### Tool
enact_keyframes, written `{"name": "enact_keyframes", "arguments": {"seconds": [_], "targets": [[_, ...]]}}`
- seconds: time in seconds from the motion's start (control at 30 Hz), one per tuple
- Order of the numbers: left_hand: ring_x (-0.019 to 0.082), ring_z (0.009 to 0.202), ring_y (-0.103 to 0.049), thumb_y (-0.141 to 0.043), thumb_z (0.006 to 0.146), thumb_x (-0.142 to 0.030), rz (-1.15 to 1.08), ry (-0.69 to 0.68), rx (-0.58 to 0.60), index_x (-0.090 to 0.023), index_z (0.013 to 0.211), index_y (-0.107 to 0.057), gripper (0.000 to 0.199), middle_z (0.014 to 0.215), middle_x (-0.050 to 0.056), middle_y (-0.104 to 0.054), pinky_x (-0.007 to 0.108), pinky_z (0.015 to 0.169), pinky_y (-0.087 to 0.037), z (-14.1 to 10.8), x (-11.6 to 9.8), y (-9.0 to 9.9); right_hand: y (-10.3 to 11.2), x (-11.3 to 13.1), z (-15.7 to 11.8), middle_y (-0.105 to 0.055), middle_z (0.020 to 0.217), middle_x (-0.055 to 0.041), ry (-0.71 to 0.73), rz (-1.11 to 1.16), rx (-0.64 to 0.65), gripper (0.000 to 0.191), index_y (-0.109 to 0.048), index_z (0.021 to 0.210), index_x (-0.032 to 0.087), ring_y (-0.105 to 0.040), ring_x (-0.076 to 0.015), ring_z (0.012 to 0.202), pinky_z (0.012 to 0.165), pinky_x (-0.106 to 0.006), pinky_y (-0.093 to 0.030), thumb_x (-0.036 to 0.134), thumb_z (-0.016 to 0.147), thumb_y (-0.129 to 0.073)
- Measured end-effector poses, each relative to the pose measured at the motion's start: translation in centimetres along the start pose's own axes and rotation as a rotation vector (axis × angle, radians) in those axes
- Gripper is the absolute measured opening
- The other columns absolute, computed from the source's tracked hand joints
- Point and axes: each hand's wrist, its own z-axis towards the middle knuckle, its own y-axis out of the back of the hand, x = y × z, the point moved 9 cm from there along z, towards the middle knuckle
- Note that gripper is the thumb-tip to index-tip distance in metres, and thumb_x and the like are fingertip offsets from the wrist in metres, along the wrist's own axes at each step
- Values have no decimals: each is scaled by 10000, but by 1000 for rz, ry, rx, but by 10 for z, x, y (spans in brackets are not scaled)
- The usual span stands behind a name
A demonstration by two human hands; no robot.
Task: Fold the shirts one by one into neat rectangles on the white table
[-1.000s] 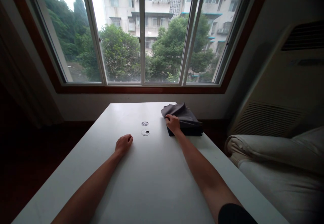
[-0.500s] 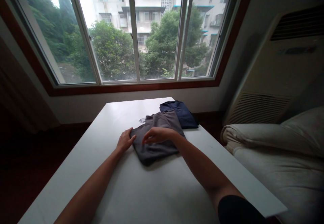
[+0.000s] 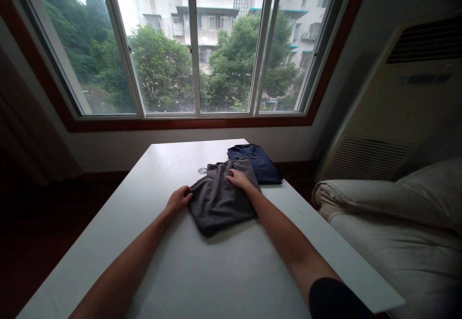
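Note:
A folded dark grey garment (image 3: 220,203) lies on the white table, its surface rippled with soft creases. At its left edge my left hand (image 3: 179,198) is closed, thumb and fingers pinching the cloth. My right hand (image 3: 238,178) rests on the upper right part of the same garment, fingers stretched out and a little apart. Behind it to the right, a folded navy blue garment (image 3: 258,162) lies partly covered by the grey one. A thin dark loop, perhaps a cord (image 3: 202,171), shows on the tabletop beside the grey garment's far left edge.
The white table (image 3: 173,271) narrows away toward a wide window (image 3: 195,49) with a brown frame. On the right are a pale sofa (image 3: 390,213) and a tall floor-standing air conditioner (image 3: 390,102). A curtain (image 3: 32,131) hangs at the left.
My right hand has moved from above the garment's middle to its upper right part and now touches it. My left hand has gone from lying on the left edge to pinching it.

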Motion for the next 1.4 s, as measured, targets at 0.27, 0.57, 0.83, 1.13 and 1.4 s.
{"name": "enact_keyframes", "arguments": {"seconds": [0.27,0.57,0.83,1.13,1.4], "targets": [[224,945,-687,-405,960,-490,-717,149,-96,-196,956,-574,340,1192,106,-724,374,807,-578,-2,5,23,-42,143,-76,-756,1225,-75,551,616,571,450,-672,1397,144,-696,-210,1097,1000,-311,-525,243,961,-625],[180,733,-631,-583,883,-438,-752,87,387,-175,921,-618,268,879,60,-690,353,768,-544,-22,-49,-20,-29,195,-163,-746,1229,-142,776,743,1235,487,-725,1293,127,-694,-247,1168,1041,-316,-506,472,950,-719],[233,906,-645,-649,898,-395,99,-373,418,-219,933,-706,188,945,52,-722,338,847,-466,-59,-142,-56,33,-4,-22,-725,1237,-229,-201,-153,-59,379,-762,1152,125,-688,-318,1187,974,-391,-514,404,1026,-539],[284,706,-722,-694,827,-377,430,-605,768,-237,1115,-635,326,814,66,-742,318,576,-448,-134,-216,-87,-24,-11,-17,-703,1269,-266,-203,-307,79,753,-623,1370,81,-678,-376,1209,968,-439,-514,687,924,-581],[208,547,-610,-676,768,-200,256,-862,1171,-282,757,-577,128,681,-26,-684,330,518,-362,-215,-241,-88,-55,33,-33,-730,1259,-185,-42,-267,126,364,-703,1236,174,-701,-317,1172,929,-373,-530,385,977,-559]]}}
